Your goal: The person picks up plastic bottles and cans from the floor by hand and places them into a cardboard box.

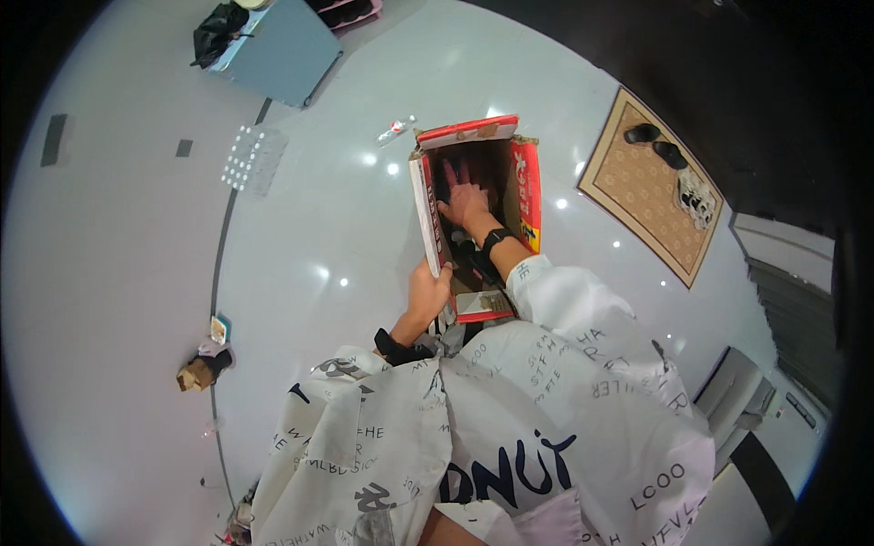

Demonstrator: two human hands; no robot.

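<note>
An upright cardboard box [530, 196] with red and white printed flaps stands open in front of me, its inside mostly dark. My left hand [426, 293] grips its near left edge, thumb on the white flap. My right hand [463, 202] reaches down inside with fingers stretched apart, over dark contents that I cannot make out. A black band [499, 242] circles my right wrist and a dark band [401, 350] my left.
Around me on the glossy floor [337, 218] lie a plastic bottle [394, 132], a dotted clear sheet [253, 160] and a small pile of items [205, 364]. A blue-grey bin [282, 55] stands upper left. A mat [610, 182] with shoes [694, 200] lies right, beside a dark wall.
</note>
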